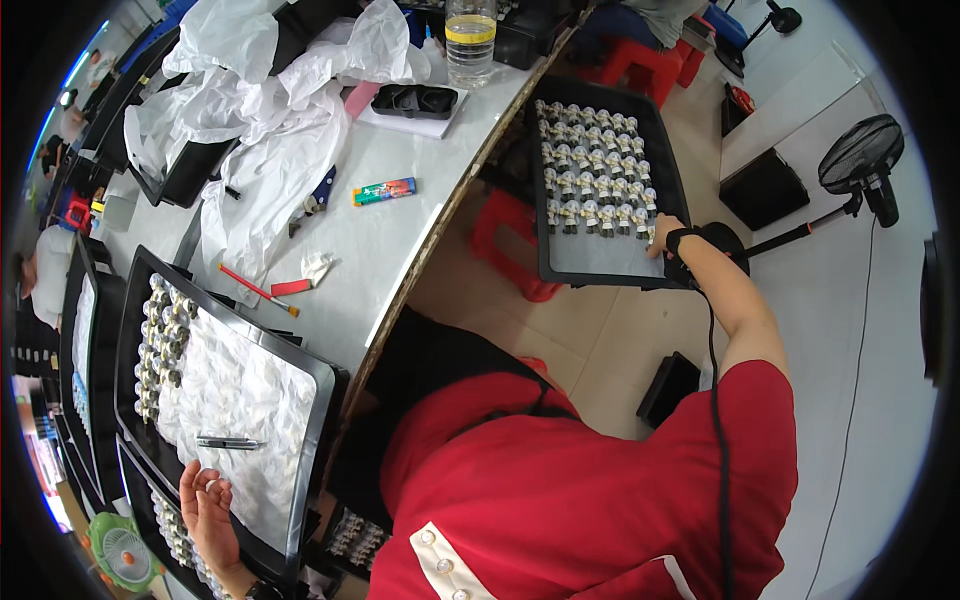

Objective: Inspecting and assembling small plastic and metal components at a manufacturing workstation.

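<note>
My right hand (660, 236) reaches far out to the right, its fingers closed at the end of the nearest row in a black tray (600, 279). What they hold, if anything, is hidden. Rows of small white-headed figurines (597, 187) stand on that tray's pale liner. On the left, my left hand (208, 512) is palm up with loosely curled fingers, holding nothing. It hovers by the near edge of another black tray (322, 400). Crumpled white wrapping (238, 385) fills most of it, with more figurines (160, 345) along its left side. Tweezers (230, 443) lie on the wrapping.
On the grey table (400, 215) lie a red pen-like tool (258, 290), a colourful tube-shaped packet (384, 191), white plastic bags (270, 150), a black case (414, 101) and a clear bottle (470, 45). Red stools (505, 240) and a black fan (862, 160) stand at right.
</note>
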Available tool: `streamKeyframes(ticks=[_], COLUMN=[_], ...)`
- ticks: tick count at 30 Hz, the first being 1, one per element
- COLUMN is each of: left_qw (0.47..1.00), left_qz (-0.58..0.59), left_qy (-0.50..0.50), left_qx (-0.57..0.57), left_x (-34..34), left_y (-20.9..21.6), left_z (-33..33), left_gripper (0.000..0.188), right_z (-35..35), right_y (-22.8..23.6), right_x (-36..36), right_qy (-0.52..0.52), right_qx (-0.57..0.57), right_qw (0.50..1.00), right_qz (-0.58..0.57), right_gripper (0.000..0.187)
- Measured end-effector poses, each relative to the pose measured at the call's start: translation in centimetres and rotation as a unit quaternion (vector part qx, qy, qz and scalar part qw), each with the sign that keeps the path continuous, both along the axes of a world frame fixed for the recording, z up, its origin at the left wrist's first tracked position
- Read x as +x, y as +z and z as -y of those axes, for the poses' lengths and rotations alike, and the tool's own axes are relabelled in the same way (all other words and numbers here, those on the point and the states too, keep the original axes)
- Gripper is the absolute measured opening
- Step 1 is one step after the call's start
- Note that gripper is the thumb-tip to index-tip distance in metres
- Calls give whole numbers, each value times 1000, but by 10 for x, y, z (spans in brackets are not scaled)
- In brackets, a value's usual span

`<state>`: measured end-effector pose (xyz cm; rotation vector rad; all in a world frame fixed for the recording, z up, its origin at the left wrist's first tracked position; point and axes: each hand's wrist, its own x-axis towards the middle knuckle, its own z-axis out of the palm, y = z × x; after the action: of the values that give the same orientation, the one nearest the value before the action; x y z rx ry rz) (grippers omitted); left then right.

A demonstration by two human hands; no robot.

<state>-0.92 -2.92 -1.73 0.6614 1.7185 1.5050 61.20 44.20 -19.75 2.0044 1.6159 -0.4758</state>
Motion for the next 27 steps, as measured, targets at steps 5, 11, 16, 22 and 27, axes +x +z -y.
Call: streamKeyframes(ticks=[5,11,16,22,27], left_qw=[1000,1000,1000,1000,999], left_qz=[-5,-6,-7,-14,-16], left_qy=[-9,-7,2,0,-3], left_qx=[-6,-11,-16,-26,-35], left_x=[-2,-3,-3,-1,1], left_y=[-2,-4,-2,-1,-1], left_z=[1,0,0,-1,-4], left_gripper=[48,48,47,45,43], right_z=[-4,5,-6,2,-2], right_y=[-19,-2,-25,-7,-13], right_x=[5,0,10,-1,10], right_qy=[35,157,205,204,241], right_qx=[9,104,106,125,113], right_qw=[999,980,970,969,964], right_qz=[27,62,75,70,19], right_gripper=[83,53,67,81,68])
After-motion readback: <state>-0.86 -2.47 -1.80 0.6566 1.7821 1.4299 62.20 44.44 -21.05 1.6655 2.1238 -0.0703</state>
